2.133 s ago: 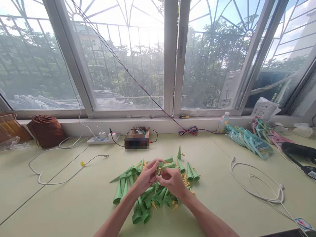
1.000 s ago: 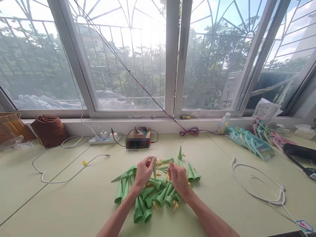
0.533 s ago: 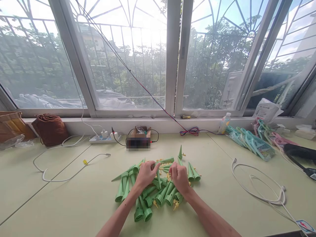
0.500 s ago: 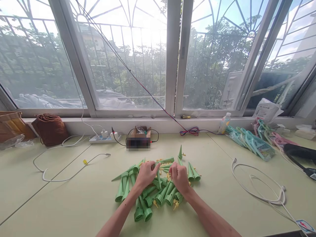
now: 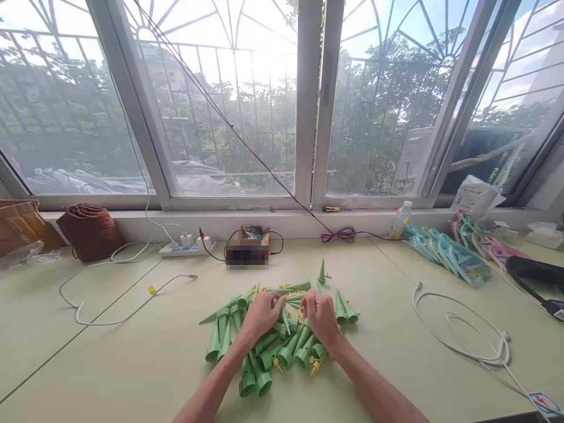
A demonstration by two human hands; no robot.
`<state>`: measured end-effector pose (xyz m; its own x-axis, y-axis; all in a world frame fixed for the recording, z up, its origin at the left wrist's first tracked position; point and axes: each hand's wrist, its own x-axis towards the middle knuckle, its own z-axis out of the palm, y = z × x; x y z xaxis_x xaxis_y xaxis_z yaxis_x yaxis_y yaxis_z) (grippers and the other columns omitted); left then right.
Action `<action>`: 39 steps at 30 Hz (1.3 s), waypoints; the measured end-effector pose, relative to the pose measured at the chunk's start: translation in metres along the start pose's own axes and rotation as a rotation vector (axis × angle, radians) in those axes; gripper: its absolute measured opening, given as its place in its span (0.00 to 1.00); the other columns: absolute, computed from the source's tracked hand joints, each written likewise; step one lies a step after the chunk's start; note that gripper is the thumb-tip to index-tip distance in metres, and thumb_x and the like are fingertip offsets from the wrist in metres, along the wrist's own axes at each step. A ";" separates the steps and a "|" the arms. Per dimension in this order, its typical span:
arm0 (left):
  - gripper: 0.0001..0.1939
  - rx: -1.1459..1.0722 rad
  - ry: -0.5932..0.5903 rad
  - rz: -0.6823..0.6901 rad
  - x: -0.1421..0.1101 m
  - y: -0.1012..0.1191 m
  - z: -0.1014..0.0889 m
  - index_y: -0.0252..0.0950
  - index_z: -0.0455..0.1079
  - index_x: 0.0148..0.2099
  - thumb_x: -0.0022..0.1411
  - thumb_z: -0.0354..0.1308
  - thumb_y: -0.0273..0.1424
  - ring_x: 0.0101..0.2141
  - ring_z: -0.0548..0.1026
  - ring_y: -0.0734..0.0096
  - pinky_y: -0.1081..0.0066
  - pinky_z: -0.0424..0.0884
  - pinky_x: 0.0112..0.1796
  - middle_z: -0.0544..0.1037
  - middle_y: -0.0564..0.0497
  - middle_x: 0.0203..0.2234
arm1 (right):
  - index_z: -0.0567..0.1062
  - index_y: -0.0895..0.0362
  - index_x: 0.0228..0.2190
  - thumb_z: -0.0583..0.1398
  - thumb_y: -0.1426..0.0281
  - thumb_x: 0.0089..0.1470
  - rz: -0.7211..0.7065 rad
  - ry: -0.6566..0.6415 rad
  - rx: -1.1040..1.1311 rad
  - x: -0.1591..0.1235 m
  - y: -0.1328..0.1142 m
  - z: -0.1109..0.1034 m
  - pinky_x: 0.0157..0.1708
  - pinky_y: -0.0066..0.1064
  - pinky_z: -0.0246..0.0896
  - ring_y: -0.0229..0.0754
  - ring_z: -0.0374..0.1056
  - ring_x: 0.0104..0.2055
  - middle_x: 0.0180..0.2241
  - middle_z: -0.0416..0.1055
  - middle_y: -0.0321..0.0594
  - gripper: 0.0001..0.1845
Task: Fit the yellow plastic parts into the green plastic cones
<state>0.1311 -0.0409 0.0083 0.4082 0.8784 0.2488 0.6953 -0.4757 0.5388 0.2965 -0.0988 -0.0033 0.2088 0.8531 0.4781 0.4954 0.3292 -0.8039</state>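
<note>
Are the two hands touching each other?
Apart: the head view shows a gap between the left hand and right hand, with green cones visible there.

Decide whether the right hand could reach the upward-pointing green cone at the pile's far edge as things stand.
Probably yes: the upward-pointing cone stands just beyond the right hand, its tip uncovered, though another green cone lies between them. Whether the curled fingers hold anything cannot be seen.

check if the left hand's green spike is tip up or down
Tip down: the green plastic spike tapers downward from the left hand, its narrow end lowest.
</note>
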 end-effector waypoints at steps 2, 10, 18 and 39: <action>0.20 -0.003 0.015 0.008 0.000 0.000 0.000 0.35 0.72 0.29 0.65 0.46 0.40 0.21 0.68 0.68 0.72 0.57 0.26 0.73 0.51 0.19 | 0.71 0.57 0.18 0.43 0.61 0.66 0.007 0.009 -0.007 0.000 0.001 0.000 0.25 0.28 0.57 0.38 0.64 0.17 0.12 0.65 0.37 0.30; 0.14 -0.038 0.115 -0.013 0.004 -0.005 -0.004 0.36 0.71 0.40 0.65 0.44 0.32 0.20 0.68 0.68 0.72 0.61 0.28 0.70 0.55 0.16 | 0.72 0.58 0.21 0.44 0.62 0.67 0.005 0.019 -0.047 0.001 0.006 0.002 0.25 0.28 0.55 0.38 0.63 0.18 0.13 0.65 0.35 0.28; 0.15 0.126 -0.019 -0.058 0.001 -0.007 -0.006 0.36 0.70 0.44 0.54 0.50 0.21 0.33 0.74 0.61 0.70 0.64 0.34 0.78 0.48 0.29 | 0.64 0.55 0.21 0.47 0.64 0.65 -0.062 0.032 -0.102 0.002 0.004 0.001 0.20 0.28 0.46 0.36 0.52 0.16 0.14 0.55 0.29 0.21; 0.16 -0.081 -0.100 -0.077 0.001 -0.003 -0.013 0.35 0.69 0.44 0.50 0.55 0.26 0.28 0.76 0.63 0.70 0.66 0.32 0.78 0.51 0.24 | 0.63 0.54 0.21 0.49 0.65 0.65 -0.076 0.022 -0.120 0.002 0.003 0.001 0.20 0.29 0.43 0.36 0.51 0.16 0.15 0.52 0.28 0.20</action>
<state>0.1214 -0.0382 0.0173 0.4153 0.9011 0.1248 0.6785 -0.3982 0.6173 0.2974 -0.0961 -0.0054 0.1844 0.8180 0.5448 0.6073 0.3410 -0.7176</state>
